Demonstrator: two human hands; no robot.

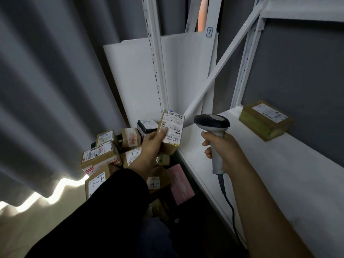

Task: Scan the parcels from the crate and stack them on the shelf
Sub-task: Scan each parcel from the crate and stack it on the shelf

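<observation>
The left hand (pixel 150 146) pinches a small cardboard box (pixel 170 131), thumb across its white printed label. The box is tilted and apart from the scanner (pixel 212 125). The right hand (pixel 221 151) is clenched round the scanner's smooth pale handle, its dark rounded head turned toward the box and a cable (pixel 226 196) hanging below the fist. Beyond the right fingers the flat white shelf (pixel 279 179) lies mostly bare, with one taped brown parcel (pixel 266 120) near the wall. Under the left hand sits a heap of labelled parcels (pixel 104 155). The left forearm is sleeved in black and the right is bare.
</observation>
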